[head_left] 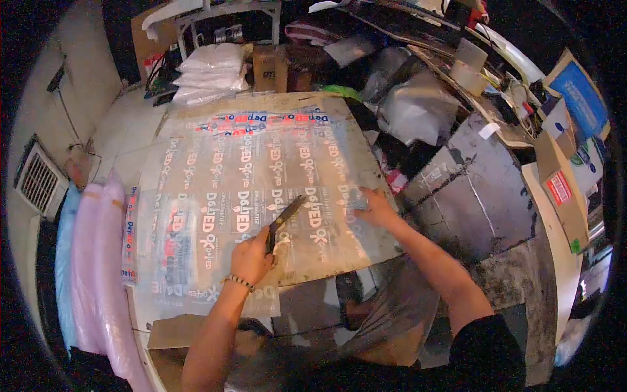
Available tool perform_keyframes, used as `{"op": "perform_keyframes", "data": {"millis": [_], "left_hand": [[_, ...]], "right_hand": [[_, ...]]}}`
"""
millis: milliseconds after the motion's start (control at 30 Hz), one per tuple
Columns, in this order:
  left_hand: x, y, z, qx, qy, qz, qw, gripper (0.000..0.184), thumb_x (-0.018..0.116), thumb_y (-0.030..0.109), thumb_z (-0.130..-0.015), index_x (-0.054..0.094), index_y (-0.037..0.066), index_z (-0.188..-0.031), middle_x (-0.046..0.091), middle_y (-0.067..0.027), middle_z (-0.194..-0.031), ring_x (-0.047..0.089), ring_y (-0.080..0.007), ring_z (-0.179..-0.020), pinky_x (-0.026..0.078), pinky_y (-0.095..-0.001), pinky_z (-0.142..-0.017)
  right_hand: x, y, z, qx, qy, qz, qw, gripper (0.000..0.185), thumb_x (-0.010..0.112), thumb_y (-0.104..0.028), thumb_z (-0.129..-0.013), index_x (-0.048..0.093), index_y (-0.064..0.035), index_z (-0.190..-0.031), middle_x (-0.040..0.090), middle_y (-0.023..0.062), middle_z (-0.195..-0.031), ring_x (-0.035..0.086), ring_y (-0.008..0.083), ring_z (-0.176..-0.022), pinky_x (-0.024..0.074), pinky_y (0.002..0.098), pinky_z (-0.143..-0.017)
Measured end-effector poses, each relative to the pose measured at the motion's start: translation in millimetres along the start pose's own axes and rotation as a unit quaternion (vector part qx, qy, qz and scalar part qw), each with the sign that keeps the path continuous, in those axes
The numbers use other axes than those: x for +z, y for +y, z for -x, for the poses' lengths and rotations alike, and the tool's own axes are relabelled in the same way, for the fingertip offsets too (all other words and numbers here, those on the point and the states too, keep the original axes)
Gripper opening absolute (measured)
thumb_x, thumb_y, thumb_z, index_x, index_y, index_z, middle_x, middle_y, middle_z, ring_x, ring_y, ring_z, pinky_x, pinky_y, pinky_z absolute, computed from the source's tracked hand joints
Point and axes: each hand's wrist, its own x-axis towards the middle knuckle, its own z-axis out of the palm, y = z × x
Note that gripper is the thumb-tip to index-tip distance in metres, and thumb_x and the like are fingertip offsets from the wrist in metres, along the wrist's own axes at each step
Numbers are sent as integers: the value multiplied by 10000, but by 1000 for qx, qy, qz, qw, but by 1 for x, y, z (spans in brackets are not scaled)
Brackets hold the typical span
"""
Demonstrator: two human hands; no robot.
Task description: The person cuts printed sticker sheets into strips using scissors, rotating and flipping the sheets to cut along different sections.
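My left hand [251, 260], with a beaded bracelet at the wrist, is closed around what look like dark scissors [287, 213], their pointed end angled up and to the right. They are over a clear plastic sheet [225, 176] printed with rows of white, red and blue "DepED OK" lettering. My right hand [373, 210] rests at the sheet's right side, fingers spread and partly bent over its edge. The sheet lies flat on a pale, worn board [372, 245]. Whether the blades touch the plastic cannot be made out.
Rolls of pink plastic wrap [108, 261] stand at the left. White packs [212, 68] are stacked behind the board beside a cardboard box [270, 70]. Clear plastic bags [418, 108] and tape rolls [468, 68] are at the right, near flattened cardboard [563, 186].
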Motion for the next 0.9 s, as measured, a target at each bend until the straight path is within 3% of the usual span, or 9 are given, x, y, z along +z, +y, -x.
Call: {"op": "perform_keyframes", "data": {"millis": [100, 133, 200, 300, 400, 500, 733, 833, 900], "left_hand": [[-6, 9, 3, 4, -11, -2, 1000, 677, 738, 115, -674, 497, 56, -1305, 672, -219, -857, 658, -383, -776, 537, -470, -692], [-7, 10, 5, 6, -10, -2, 1000, 674, 738, 115, -675, 499, 66, -1304, 673, -216, -864, 659, -382, -782, 537, -470, -695], [-8, 9, 6, 8, -6, -7, 1000, 669, 739, 116, -677, 504, 84, -1303, 675, -211, -878, 660, -380, -794, 537, -468, -700], [-9, 0, 9, -9, 5, 56, 998, 666, 715, 107, -691, 496, 102, -1320, 677, -195, -889, 656, -383, -818, 529, -473, -719], [-12, -5, 13, -38, -19, 132, 990, 661, 683, 97, -708, 485, 108, -1339, 677, -187, -905, 648, -393, -842, 519, -478, -736], [-16, -1, 17, -17, -18, 116, 993, 662, 661, 91, -715, 479, 95, -1352, 674, -178, -893, 648, -387, -841, 517, -465, -746], [-32, 1, 35, -72, 32, 168, 983, 650, 658, 61, -707, 496, 74, -1337, 678, -193, -964, 666, -361, -828, 526, -410, -714], [-17, -6, 42, -74, 40, 195, 977, 649, 661, 56, -708, 500, 82, -1337, 677, -197, -965, 667, -373, -814, 528, -416, -696], [-7, 1, 44, -64, 30, 177, 982, 661, 656, 54, -719, 483, 95, -1356, 674, -211, -966, 665, -385, -832, 528, -425, -706]], "right_hand": [[9, 3, 14, 31, 17, -18, 999, 751, 780, -199, -768, 411, -64, -1407, 519, 281, -1236, 618, 325, -1014, 510, 437, -846], [9, 2, 20, 55, -12, -167, 984, 733, 765, -170, -778, 410, -77, -1412, 547, 252, -1220, 616, 318, -1015, 513, 426, -844], [9, -1, 25, 90, -71, -452, 885, 705, 736, -113, -798, 408, -104, -1422, 601, 194, -1189, 612, 306, -1017, 520, 405, -840], [-14, -19, 38, 135, -109, -577, 798, 662, 678, -16, -832, 399, -91, -1428, 626, 147, -1128, 631, 232, -900, 536, 352, -756], [-45, -43, 66, 202, -93, -595, 772, 633, 679, -5, -824, 438, -74, -1406, 635, 142, -1107, 619, 228, -924, 521, 336, -772], [-13, 3, 73, 85, -28, -513, 854, 581, 666, 5, -824, 458, -16, -1366, 600, 150, -1191, 622, 226, -997, 512, 330, -837], [-44, 9, 89, 64, 76, -256, 962, 555, 675, 5, -727, 570, -19, -1272, 641, 156, -1156, 608, 238, -1047, 493, 335, -879], [-54, 12, 86, 42, 86, -204, 974, 561, 671, 9, -741, 559, -45, -1288, 623, 161, -1187, 603, 250, -1064, 493, 341, -883], [-58, 0, 80, 11, 80, -373, 924, 573, 669, 8, -751, 545, -69, -1305, 614, 164, -1205, 611, 249, -1047, 496, 347, -871]]}}
